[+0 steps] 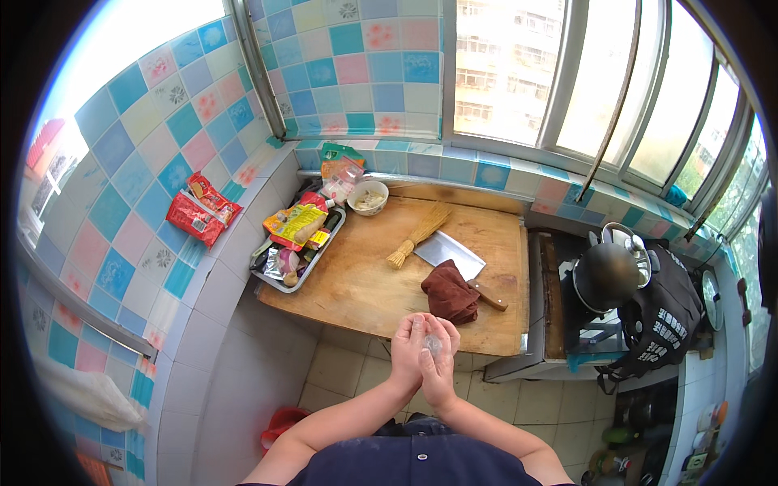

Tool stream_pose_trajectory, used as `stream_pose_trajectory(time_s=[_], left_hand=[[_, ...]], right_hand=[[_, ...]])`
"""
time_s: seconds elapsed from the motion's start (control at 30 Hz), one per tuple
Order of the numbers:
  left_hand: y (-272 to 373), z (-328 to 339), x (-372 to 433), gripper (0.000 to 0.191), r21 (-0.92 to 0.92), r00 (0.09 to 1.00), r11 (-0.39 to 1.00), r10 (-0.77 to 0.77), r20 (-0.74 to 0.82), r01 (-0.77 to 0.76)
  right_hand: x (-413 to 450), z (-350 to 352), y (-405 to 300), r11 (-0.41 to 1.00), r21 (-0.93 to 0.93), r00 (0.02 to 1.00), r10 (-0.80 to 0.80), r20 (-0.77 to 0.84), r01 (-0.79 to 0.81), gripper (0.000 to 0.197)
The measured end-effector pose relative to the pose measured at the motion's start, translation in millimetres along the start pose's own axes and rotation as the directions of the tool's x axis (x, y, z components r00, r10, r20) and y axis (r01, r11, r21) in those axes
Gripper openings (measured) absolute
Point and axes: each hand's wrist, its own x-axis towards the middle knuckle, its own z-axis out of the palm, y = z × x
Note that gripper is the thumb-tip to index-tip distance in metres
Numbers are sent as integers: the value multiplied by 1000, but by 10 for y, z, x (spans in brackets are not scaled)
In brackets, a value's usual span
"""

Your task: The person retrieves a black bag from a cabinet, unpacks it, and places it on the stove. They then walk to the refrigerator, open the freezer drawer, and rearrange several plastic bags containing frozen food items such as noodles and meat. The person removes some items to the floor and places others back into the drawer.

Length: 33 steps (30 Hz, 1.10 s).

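My left hand (409,349) and my right hand (439,358) are cupped together in front of my body, just off the near edge of the wooden board (352,285). Between them lies a small, clear, crumpled-looking thing (432,345); its kind cannot be told, nor which hand bears it. Just beyond my fingers a bunched brown cloth (451,293) rests on the board. Beside it a cleaver with a broad blade (453,254) lies flat, its wooden handle (489,296) pointing right and towards me. A straw brush (419,236) lies left of the blade.
A tray (316,267) with packets and vegetables stands at the board's left, near a white bowl (368,198). Red packets (203,212) sit on the tiled ledge. At right are a black pan (608,276) on the stove and a black bag (662,316). A red container (282,425) is low at left.
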Motion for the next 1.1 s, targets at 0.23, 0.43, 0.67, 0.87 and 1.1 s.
stream_pose_trajectory(time_s=[0.23,0.43,0.67,0.87,1.1], left_hand=[[-179,669,-44,21,525,881,708,361,305,-472],[-226,697,121,31,502,497,74,319,807,-862],[-218,366,727,20,402,579,505,261,772,-764],[80,-423,1591,21,399,930,912,-65,361,-91],[105,-719,1933,18,426,850,872,-402,340,242]], right_hand=[[311,-573,102,667,669,929,358,97,-327,48],[388,-917,421,219,877,860,396,321,-428,56],[669,-770,488,265,841,848,397,350,-471,66],[921,-405,943,445,-894,998,10,59,48,71],[964,-178,1163,311,-945,982,183,-44,-100,58]])
